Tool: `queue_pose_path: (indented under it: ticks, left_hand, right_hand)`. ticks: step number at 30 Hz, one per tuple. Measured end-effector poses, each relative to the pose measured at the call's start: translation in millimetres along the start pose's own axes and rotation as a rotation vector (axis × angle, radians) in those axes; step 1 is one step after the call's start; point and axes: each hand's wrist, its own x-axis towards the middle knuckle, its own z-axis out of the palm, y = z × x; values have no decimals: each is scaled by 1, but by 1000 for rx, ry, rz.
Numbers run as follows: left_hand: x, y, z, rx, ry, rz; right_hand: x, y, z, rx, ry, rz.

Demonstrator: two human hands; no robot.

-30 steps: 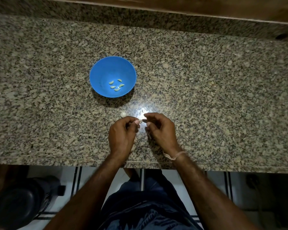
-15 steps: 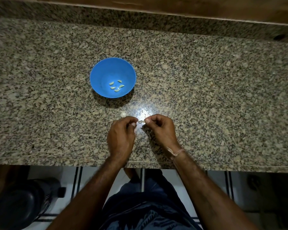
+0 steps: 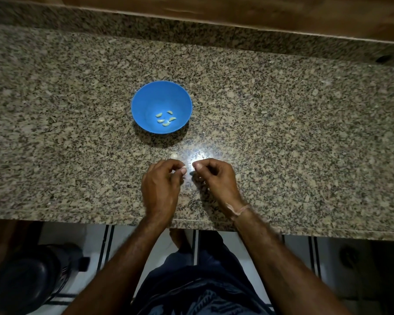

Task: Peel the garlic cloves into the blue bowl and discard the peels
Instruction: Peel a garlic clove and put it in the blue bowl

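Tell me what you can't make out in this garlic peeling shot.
Head view only:
Garlic clove in the left hand: mostly hidden by its fingers, peel state unclear.
Right hand: whether it pinches any peel is too small to tell.
Dark object, bottom left: dim, cut off by the frame edge.

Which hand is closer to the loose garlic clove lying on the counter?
Left. The left hand sits right beside the loose clove, just nearer the person; the right hand is further off, to the clove's right.
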Motion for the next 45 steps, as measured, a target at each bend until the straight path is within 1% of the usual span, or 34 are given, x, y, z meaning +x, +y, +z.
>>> queue_pose_path:
  ticks: [3, 6, 9, 12, 14, 17, 19, 21, 24, 29, 33, 36, 40, 43, 45]
  left_hand:
    - [5, -28, -11, 43, 62, -82]
    - [9, -56, -15, 84, 47, -107]
    - [3, -62, -16, 90, 52, -85]
    - [-15, -53, -12, 20, 64, -68]
    - [-28, -44, -3, -13, 4, -54]
    - [-35, -33, 16, -40, -96, -50]
    - [-31, -27, 26, -31, -114, -57]
    - [-23, -19, 35, -28, -98, -66]
    - [-16, -7, 44, 29, -64, -85]
    - [-15, 3, 53, 32, 23, -113]
    - [-10, 11, 57, 92, 85, -149]
    - [-8, 12, 58, 157, 73, -157]
    - [-4, 17, 61, 246, 30, -202]
    - [-5, 18, 62, 222, 50, -248]
    - [-12, 16, 61, 162, 100, -261]
  right_hand:
    - [-5, 3, -9, -212, 76, -118]
    - [-11, 12, -20, -435, 109, -192]
    - [-25, 21, -24, -574, 117, -213]
    - [-38, 32, -27, -655, 127, -207]
    - [-40, 37, -23, -680, 127, -195]
    - [-31, 34, -14, -720, 139, -228]
    - [-20, 29, -9, -715, 142, -252]
    - [-8, 23, -6, -690, 118, -277]
    - [6, 14, -11, -661, 36, -282]
    - [3, 21, -48, -592, -17, -311]
    - [6, 23, -59, -615, -112, -356]
    - [16, 16, -57, -623, -207, -397]
    - [31, 17, -54, -728, -288, -457]
    - [36, 21, -48, -811, -313, -507]
    - [39, 20, -41, -786, -327, -526]
